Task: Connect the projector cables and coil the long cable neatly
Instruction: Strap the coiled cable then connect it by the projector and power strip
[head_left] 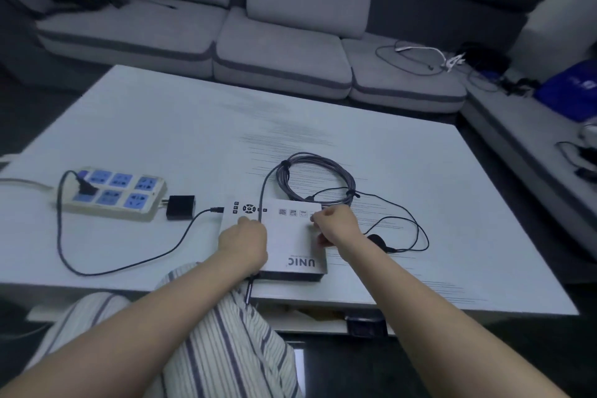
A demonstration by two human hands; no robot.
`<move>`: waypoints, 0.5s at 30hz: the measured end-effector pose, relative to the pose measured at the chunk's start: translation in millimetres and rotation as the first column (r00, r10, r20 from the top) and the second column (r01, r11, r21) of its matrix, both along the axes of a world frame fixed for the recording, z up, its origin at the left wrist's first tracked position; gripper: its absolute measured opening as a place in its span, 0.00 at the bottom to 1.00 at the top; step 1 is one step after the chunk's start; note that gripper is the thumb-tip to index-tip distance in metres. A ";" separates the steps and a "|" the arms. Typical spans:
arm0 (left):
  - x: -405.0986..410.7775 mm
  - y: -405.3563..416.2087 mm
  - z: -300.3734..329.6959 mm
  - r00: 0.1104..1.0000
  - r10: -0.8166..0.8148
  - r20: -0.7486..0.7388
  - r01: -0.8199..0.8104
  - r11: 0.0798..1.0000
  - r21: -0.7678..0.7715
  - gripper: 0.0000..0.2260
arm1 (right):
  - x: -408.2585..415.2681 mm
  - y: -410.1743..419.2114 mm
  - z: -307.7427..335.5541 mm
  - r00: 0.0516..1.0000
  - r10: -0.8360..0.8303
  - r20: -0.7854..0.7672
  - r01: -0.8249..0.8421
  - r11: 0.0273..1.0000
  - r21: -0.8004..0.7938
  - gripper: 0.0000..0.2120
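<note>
A white projector [292,236] marked UNIC lies near the table's front edge. My left hand [244,242] rests on its left part, fingers curled round the long grey cable [262,197]. That cable runs from a tied coil [318,178] behind the projector, under my hand, and hangs off the table edge. My right hand [336,224] grips the projector's right edge, thumb toward me and fingers curled at the far side. A black power lead [181,237] runs from the power strip [113,192] to the projector's left side.
A black adapter [180,207] sits plugged into the strip's right end. A thin black cable [410,220] loops right of the projector, ending in a dark lump [376,240]. A grey sofa [281,52] with loose cables stands behind the white table [161,126].
</note>
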State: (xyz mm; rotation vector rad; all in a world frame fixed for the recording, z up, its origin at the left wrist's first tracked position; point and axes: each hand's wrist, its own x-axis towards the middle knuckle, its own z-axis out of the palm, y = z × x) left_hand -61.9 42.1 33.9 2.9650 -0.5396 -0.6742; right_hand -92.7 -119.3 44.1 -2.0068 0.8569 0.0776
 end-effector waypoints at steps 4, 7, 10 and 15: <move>2.6 7.6 5.4 0.991 0.119 -0.066 -0.132 0.955 -0.267 0.07 | -9.3 24.8 16.2 0.990 0.143 -0.005 -0.143 0.989 0.028 0.10; 6.5 12.4 12.5 0.933 0.230 -0.277 -0.348 0.775 -0.527 0.03 | -11.5 39.2 29.1 0.972 0.237 0.007 -0.236 0.969 0.074 0.09; 9.3 18.2 28.1 0.807 0.212 -0.552 -0.561 0.568 -0.602 0.03 | -9.6 49.4 38.9 0.941 0.337 -0.025 -0.331 0.935 0.125 0.09; 23.9 36.2 53.6 0.663 0.116 -0.739 -0.713 0.398 -0.577 0.06 | 1.6 68.9 44.2 0.913 0.387 0.130 -0.388 0.921 -0.014 0.05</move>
